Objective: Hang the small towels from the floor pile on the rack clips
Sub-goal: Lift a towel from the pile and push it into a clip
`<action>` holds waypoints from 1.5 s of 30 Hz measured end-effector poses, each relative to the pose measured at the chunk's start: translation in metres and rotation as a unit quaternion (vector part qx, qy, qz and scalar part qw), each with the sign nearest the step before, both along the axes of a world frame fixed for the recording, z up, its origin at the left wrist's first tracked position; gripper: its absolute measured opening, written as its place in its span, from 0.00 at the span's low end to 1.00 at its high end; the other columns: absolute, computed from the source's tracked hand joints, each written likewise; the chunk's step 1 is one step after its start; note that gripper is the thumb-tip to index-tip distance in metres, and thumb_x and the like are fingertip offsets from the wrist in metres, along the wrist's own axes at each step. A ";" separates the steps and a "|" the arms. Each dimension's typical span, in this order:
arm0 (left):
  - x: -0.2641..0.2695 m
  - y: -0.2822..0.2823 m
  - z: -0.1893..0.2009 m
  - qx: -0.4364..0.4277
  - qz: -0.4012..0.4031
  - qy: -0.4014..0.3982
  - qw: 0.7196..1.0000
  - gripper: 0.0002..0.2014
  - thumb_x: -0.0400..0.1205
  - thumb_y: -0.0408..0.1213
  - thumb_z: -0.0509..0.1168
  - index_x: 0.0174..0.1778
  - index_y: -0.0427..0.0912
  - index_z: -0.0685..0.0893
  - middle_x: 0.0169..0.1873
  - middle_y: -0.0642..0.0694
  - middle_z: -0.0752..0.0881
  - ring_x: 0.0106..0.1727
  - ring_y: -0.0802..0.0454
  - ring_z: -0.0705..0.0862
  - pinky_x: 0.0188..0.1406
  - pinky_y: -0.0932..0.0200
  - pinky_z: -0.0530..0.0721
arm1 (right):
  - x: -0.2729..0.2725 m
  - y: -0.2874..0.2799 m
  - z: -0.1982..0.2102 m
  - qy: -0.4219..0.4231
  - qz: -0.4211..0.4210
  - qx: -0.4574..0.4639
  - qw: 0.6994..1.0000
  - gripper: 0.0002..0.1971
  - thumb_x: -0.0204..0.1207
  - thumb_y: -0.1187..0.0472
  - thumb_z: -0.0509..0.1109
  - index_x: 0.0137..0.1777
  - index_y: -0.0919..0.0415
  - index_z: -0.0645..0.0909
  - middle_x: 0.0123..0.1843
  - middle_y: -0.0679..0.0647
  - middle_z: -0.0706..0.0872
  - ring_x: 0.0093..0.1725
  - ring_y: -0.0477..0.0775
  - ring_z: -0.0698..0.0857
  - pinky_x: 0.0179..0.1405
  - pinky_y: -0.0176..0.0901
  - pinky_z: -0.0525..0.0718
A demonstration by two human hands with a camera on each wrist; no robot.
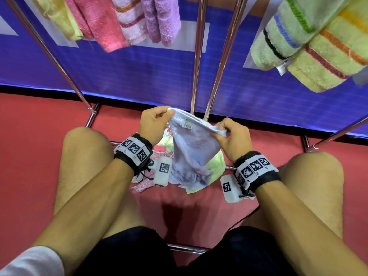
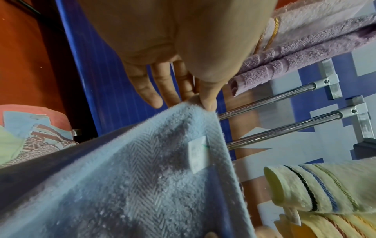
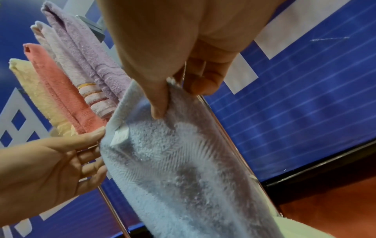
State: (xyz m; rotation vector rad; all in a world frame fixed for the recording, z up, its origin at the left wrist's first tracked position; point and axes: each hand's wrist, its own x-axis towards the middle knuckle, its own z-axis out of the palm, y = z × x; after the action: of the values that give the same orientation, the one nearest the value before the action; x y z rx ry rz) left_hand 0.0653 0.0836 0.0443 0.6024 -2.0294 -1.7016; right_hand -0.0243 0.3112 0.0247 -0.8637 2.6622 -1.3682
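Here both hands are pinching the limp pale-blue terry towel [image 1: 191, 144]: left hand [image 1: 153, 124] and right hand [image 1: 232, 139] gripping its top corners; light, floppy, probably easiest clipped there.

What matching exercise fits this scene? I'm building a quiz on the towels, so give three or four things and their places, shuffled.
Things:
1. light blue towel
2. pink towel
3. green striped towel
4. floor pile

Places:
A. hanging at upper right
B. on the red floor between the knees
C. held by the left hand and right hand
D. hanging at upper left

Pairs: 1-C, 2-D, 3-A, 4-B
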 end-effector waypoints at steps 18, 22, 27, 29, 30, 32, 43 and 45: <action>0.002 0.003 0.007 -0.022 0.012 -0.006 1.000 0.06 0.83 0.29 0.68 0.40 0.35 0.86 0.25 0.48 0.76 0.25 0.60 0.71 0.29 0.68 0.74 | 0.001 -0.001 0.010 0.049 -0.110 -0.083 0.989 0.09 0.69 0.61 0.82 0.38 0.57 0.83 0.30 0.40 0.79 0.29 0.39 0.78 0.36 0.30 0.75; 0.000 0.005 0.005 -0.002 0.008 -0.013 1.000 0.05 0.83 0.30 0.68 0.44 0.37 0.88 0.34 0.39 0.84 0.35 0.51 0.78 0.38 0.57 0.81 | -0.001 0.000 0.009 -0.024 -0.079 -0.086 0.993 0.14 0.71 0.62 0.79 0.56 0.53 0.84 0.37 0.42 0.82 0.34 0.42 0.79 0.43 0.38 0.82; -0.002 0.005 0.001 0.008 0.005 -0.025 1.000 0.07 0.82 0.35 0.69 0.41 0.37 0.89 0.34 0.35 0.84 0.37 0.47 0.79 0.42 0.47 0.83 | -0.004 0.003 0.012 -0.023 -0.045 -0.036 0.998 0.06 0.79 0.61 0.72 0.42 0.51 0.80 0.41 0.52 0.84 0.40 0.51 0.80 0.44 0.46 0.79; -0.002 0.005 0.000 0.013 0.006 -0.025 1.000 0.08 0.81 0.39 0.70 0.40 0.39 0.89 0.37 0.27 0.86 0.37 0.45 0.81 0.46 0.37 0.87 | -0.004 0.002 0.013 -0.038 -0.049 -0.048 0.997 0.06 0.80 0.59 0.71 0.41 0.54 0.79 0.39 0.53 0.84 0.37 0.48 0.78 0.40 0.41 0.77; -0.001 0.005 0.001 0.018 0.006 -0.027 0.999 0.08 0.81 0.39 0.70 0.40 0.40 0.89 0.39 0.23 0.86 0.38 0.44 0.83 0.48 0.33 0.87 | -0.003 0.001 0.014 -0.044 -0.058 -0.060 0.996 0.07 0.79 0.59 0.71 0.41 0.55 0.79 0.37 0.53 0.84 0.35 0.47 0.77 0.38 0.39 0.76; -0.001 0.006 0.002 0.021 0.010 -0.031 0.999 0.07 0.81 0.39 0.71 0.40 0.40 0.89 0.41 0.23 0.87 0.38 0.42 0.84 0.47 0.30 0.87 | -0.004 0.001 0.014 -0.051 -0.080 -0.087 0.992 0.08 0.78 0.58 0.73 0.39 0.55 0.78 0.33 0.51 0.83 0.32 0.45 0.76 0.35 0.38 0.77; 0.002 0.036 -0.011 -0.010 -0.031 -0.096 0.995 0.06 0.74 0.44 0.76 0.32 0.52 0.88 0.28 0.53 0.89 0.29 0.57 0.84 0.37 0.50 0.88 | 0.009 -0.003 0.017 -0.044 -0.041 -0.002 0.998 0.06 0.76 0.66 0.64 0.45 0.54 0.71 0.25 0.47 0.72 0.29 0.58 0.71 0.38 0.50 0.77; 0.000 0.043 -0.012 0.012 -0.043 -0.101 0.994 0.06 0.73 0.43 0.77 0.31 0.53 0.88 0.28 0.54 0.87 0.31 0.55 0.84 0.41 0.44 0.89 | 0.013 -0.006 0.017 -0.065 -0.024 -0.028 0.997 0.06 0.74 0.67 0.63 0.42 0.54 0.72 0.26 0.48 0.74 0.28 0.60 0.74 0.37 0.56 0.82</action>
State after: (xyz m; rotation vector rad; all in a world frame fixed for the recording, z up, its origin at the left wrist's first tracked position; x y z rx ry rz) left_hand 0.0654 0.1267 0.0326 0.7295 -2.2055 -1.7799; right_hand -0.0118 0.3048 0.0416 -0.6927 2.5751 -1.4616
